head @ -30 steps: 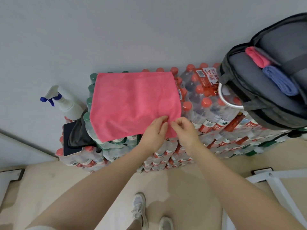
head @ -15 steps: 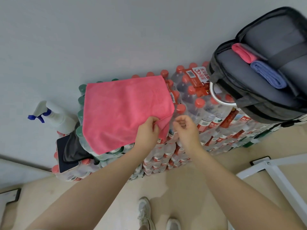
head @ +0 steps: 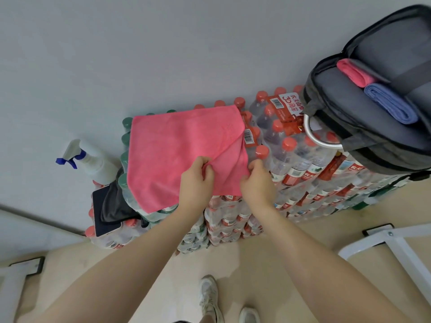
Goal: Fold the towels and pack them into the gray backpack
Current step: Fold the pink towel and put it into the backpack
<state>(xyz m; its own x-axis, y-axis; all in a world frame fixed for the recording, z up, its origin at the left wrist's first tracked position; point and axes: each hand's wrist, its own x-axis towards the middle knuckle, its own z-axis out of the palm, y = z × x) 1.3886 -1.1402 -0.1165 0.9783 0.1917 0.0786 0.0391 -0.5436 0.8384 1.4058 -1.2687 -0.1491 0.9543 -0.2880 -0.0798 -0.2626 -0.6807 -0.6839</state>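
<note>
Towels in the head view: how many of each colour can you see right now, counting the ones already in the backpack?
Pink: 2, the pink towel being folded on the bottled water packs, and the rolled pink towel in the gray backpack.
Blue: 1, the rolled blue towel in the backpack.
Total: 3 towels.

A plain grey wall [head: 163, 54] is seen behind stacked packs of bottled water [head: 291, 164], set on a beige floor [head: 233, 257].
</note>
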